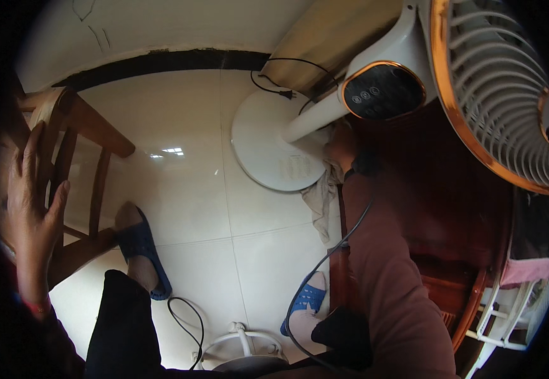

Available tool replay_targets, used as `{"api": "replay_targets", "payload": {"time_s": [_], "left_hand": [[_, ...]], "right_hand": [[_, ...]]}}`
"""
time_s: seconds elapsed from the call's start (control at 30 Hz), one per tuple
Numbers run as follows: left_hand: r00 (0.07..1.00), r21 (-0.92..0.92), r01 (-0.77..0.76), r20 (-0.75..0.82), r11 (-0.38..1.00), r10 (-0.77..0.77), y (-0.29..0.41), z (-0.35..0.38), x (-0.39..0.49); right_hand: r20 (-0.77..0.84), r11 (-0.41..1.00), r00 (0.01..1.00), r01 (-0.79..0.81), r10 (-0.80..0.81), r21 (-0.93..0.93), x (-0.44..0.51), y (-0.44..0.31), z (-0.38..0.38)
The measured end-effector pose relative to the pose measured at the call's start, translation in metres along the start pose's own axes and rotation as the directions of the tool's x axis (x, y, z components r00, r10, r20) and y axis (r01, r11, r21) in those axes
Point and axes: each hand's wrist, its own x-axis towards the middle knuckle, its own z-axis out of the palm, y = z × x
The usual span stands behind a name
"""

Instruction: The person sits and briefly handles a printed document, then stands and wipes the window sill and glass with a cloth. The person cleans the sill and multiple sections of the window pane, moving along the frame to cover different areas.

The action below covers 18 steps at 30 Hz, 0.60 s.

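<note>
My left hand lies with spread fingers on a wooden chair at the left. At the centre right, my right hand reaches behind the pole of a white standing fan, partly hidden and in shadow. A grey-beige cloth hangs from beneath that hand, beside the round fan base; the fingers' grip on it is mostly hidden. The fan's dark control panel and its head with a copper-coloured rim are at the upper right. A black plug on a cord lies at the base's far edge.
A dark red wooden cabinet stands along the right, with a white rack beyond. Blue slippers are on my feet on the tiled floor. A black cable runs past my right arm, and a wheeled stool base is below me.
</note>
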Motion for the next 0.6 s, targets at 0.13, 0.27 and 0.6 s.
{"api": "replay_targets", "payload": {"time_s": [0.13, 0.27, 0.6], "left_hand": [[0.998, -0.038, -0.034, -0.053, 0.999, 0.032, 0.001, 0.000, 0.002], [0.999, -0.033, -0.026, -0.034, 0.999, 0.024, 0.003, 0.001, 0.006], [0.994, -0.069, -0.041, -0.109, 0.997, 0.033, 0.004, 0.005, 0.014]], "right_hand": [[-0.062, 0.996, 0.998, 0.012, -0.017, -0.087, -0.066, 0.000, 0.005], [-0.042, 0.995, 0.996, -0.080, 0.083, 0.067, -0.124, -0.007, -0.005], [0.120, 0.939, 0.932, -0.332, 0.341, -0.088, -0.237, -0.008, -0.011]]}}
